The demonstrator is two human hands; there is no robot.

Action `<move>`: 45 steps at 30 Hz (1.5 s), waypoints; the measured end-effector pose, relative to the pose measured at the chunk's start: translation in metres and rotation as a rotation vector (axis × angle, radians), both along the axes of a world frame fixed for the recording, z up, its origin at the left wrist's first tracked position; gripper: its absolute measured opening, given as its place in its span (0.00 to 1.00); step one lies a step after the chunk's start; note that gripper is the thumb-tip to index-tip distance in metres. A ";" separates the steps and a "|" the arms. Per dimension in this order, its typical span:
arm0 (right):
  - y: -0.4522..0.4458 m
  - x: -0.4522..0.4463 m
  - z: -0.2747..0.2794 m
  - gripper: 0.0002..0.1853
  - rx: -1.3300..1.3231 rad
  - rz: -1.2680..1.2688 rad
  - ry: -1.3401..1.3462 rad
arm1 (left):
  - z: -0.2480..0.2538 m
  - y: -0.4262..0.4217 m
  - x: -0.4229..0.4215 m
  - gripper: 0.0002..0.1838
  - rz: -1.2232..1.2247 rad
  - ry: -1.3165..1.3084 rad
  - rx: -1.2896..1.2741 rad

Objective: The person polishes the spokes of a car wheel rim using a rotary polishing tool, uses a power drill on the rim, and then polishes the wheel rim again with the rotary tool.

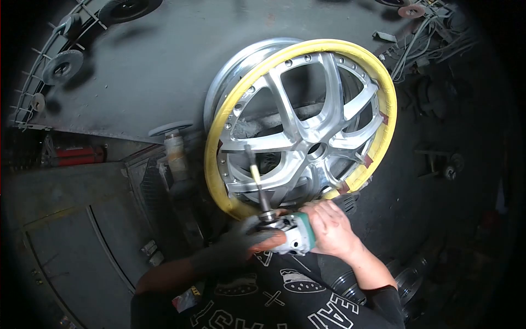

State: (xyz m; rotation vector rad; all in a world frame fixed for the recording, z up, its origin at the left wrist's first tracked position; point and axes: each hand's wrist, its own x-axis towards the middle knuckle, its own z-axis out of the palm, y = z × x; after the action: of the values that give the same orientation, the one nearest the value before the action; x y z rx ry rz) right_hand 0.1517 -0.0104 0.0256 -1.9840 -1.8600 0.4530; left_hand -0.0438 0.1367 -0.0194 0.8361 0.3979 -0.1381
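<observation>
My right hand [331, 227], bare, is closed round the green body of an angle grinder [296, 236] with a silver head. My left hand [249, 238] wears a dark glove and is wrapped over the head's left side; its fingers are partly blurred. From the head a long spindle attachment [256, 178] points up, its tip in front of the lower left spokes; whether it touches them I cannot tell. Beyond stands a polished alloy wheel [301, 137], tilted, its outer rim covered in yellow tape [388, 118] with a few dark red pieces.
Several abrasive discs [63, 67] hang on a wire rack at upper left. A round-topped machine part [174, 148] stands left of the wheel. Tangled cables [424, 44] are at upper right. Metal rims [348, 286] lie low on the right, near my elbow.
</observation>
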 end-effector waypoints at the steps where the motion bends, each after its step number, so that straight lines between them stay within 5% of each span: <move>1: 0.006 -0.004 0.002 0.36 -0.003 0.016 0.008 | 0.013 0.009 -0.002 0.31 -0.013 0.068 -0.040; 7: 0.011 -0.013 0.016 0.36 0.039 -0.035 0.021 | 0.030 0.021 0.000 0.28 -0.026 0.074 -0.132; 10: -0.002 -0.004 0.027 0.36 0.000 -0.105 -0.022 | 0.021 0.002 0.013 0.27 0.047 -0.046 0.086; 12: -0.008 0.004 0.032 0.35 -0.036 -0.119 -0.039 | 0.032 0.002 0.031 0.26 -0.031 0.082 -0.202; 20: -0.021 0.009 0.029 0.37 -0.141 -0.167 -0.048 | 0.006 -0.008 0.047 0.18 -0.075 0.021 -0.248; 26: -0.007 -0.012 0.026 0.39 -0.144 -0.100 0.004 | 0.002 -0.007 0.007 0.20 0.083 0.093 -0.355; 30: 0.011 -0.030 0.017 0.40 -0.083 -0.059 0.046 | 0.036 0.014 -0.011 0.25 0.165 0.159 -0.108; 31: 0.017 -0.034 0.016 0.40 -0.077 -0.057 0.046 | 0.044 0.022 -0.007 0.16 0.173 0.114 -0.092; 35: 0.022 -0.040 0.024 0.39 -0.068 -0.079 0.051 | 0.041 0.024 -0.012 0.15 0.219 0.100 -0.142; 38: 0.012 -0.037 0.030 0.39 -0.067 -0.152 0.004 | 0.033 0.019 -0.002 0.23 0.136 0.097 -0.110; 45: 0.000 -0.033 0.046 0.39 -0.161 -0.237 -0.038 | 0.034 0.011 0.017 0.18 0.080 0.028 -0.262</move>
State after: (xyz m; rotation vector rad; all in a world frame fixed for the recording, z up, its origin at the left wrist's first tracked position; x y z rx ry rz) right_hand 0.1191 -0.0099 0.0718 -2.3002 -1.6259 0.5114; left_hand -0.0273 0.1473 0.0145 0.5597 0.4282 -0.1250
